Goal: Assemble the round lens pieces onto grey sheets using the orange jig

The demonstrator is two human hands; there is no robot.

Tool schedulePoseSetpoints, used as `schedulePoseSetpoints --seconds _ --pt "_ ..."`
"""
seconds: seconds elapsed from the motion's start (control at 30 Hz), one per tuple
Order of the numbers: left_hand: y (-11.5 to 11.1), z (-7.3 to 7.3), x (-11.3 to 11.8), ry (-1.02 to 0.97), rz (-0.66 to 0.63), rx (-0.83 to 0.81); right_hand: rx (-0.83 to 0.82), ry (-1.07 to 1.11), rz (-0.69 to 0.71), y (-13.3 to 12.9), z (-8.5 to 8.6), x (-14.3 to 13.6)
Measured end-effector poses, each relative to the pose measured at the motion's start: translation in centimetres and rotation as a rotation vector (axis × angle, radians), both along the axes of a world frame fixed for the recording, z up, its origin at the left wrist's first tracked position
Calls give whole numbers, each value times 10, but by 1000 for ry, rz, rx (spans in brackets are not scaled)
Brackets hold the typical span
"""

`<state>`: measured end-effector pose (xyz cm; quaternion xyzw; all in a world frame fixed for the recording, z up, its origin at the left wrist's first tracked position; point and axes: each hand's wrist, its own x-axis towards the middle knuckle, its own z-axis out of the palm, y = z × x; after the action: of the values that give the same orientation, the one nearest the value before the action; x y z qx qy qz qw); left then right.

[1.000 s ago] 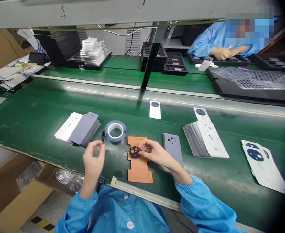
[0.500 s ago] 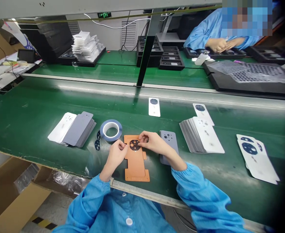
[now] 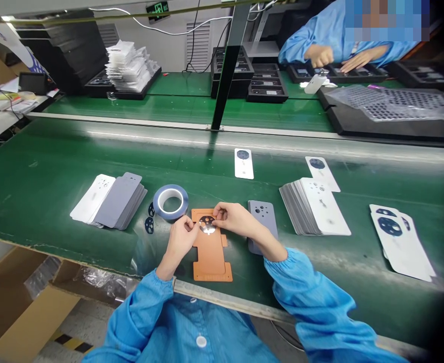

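An orange plate [image 3: 211, 257] lies flat on the green table, with a round black piece [image 3: 207, 225] with holes at its upper end. My right hand [image 3: 234, 220] pinches at the right edge of that piece. At its left edge my left hand [image 3: 181, 240] has thumb and forefinger together; whether anything thin is between them is too small to tell. A roll of blue tape [image 3: 171, 202] stands behind my left hand, beside small black pieces [image 3: 149, 225]. Just right of the plate is a grey card [image 3: 262, 222], partly behind my right wrist.
Card stacks lie at the left [image 3: 119, 201] and right [image 3: 325, 209]. White cards with black circles [image 3: 403, 247] are at the far right, others [image 3: 243, 169] behind. A metal post [image 3: 225, 75] rises mid-table. Across the table, a person in blue works over black trays [image 3: 337, 73].
The view has shifted slightly. The round black piece now shows a bright reflection, and my hands remain on either side of it. The other person's hands have moved apart.
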<state>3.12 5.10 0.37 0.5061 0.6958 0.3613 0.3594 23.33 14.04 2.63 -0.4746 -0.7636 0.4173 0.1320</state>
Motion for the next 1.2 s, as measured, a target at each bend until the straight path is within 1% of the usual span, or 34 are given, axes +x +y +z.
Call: schedulePoseSetpoints --seconds 0.27,0.67,0.97,1.03,1.2 --pt "1 -5 1 7 1 5 -9 -6 -3 0 1 0" --pt "2 1 4 2 12 -22 -139 168 -31 5 -12 14" --pt "1 -1 2 17 1 -25 -209 214 9 6 -3 18" --pt "2 -1 3 17 1 -26 -203 199 10 6 -2 18" --pt "1 1 4 15 3 -25 -84 100 -14 2 0 11"
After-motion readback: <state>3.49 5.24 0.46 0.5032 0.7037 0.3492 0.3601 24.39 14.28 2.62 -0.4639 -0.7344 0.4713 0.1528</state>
